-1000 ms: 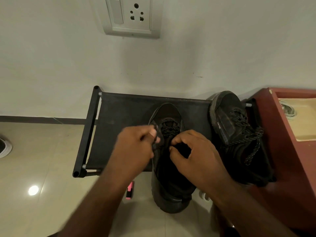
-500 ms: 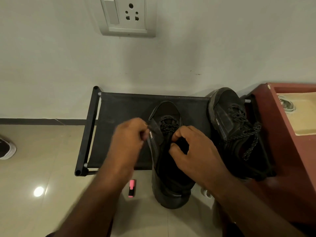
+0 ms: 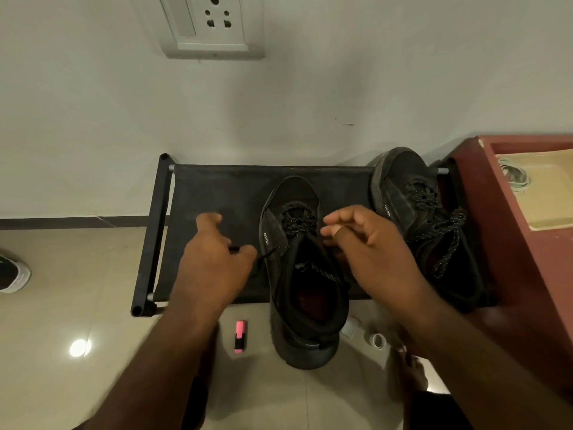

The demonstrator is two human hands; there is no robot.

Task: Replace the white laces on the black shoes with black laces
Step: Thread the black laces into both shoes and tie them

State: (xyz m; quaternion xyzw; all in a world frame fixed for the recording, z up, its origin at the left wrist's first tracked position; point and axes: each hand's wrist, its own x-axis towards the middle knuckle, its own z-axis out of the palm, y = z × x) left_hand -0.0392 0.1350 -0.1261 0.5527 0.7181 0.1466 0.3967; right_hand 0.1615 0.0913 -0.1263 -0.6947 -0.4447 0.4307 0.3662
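Head view, Rack [image 3: 217,187]: black fabric sling stretched on a dark tube frame, set against the wall.
Near shoe [image 3: 307,305]: black, with a matte suede-like upper. It lies across the rack's front edge, right of middle, with its heel overhanging the floor.
Black lace [image 3: 297,223]: round cord with pale flecks, crossed through the toe-end eyelets only. One strand lies loose over the open mouth.
Left hand [image 3: 214,262]: thumb and forefinger are curled and pinch the lace's stiff tip, held out at the shoe's left side.
Right hand [image 3: 372,246]: fingers are half bent over the right-side eyelets. Whether they grip the cord cannot be told.
Far shoe [image 3: 415,212]: at the rack's right end, toe toward the wall. It is laced to the top in the same flecked cord, with the ends hanging untied.
Pale coil [image 3: 513,176]: thin cord in a tan tray on the red cabinet [image 3: 527,274], possibly the removed white laces.
Progress: neither shoe shows any white lace, so the task looks well past halfway. The upper eyelets of the near shoe and the tying are left.
Floor: pink marker [image 3: 240,335] and tape roll [image 3: 378,339] on glossy tile.
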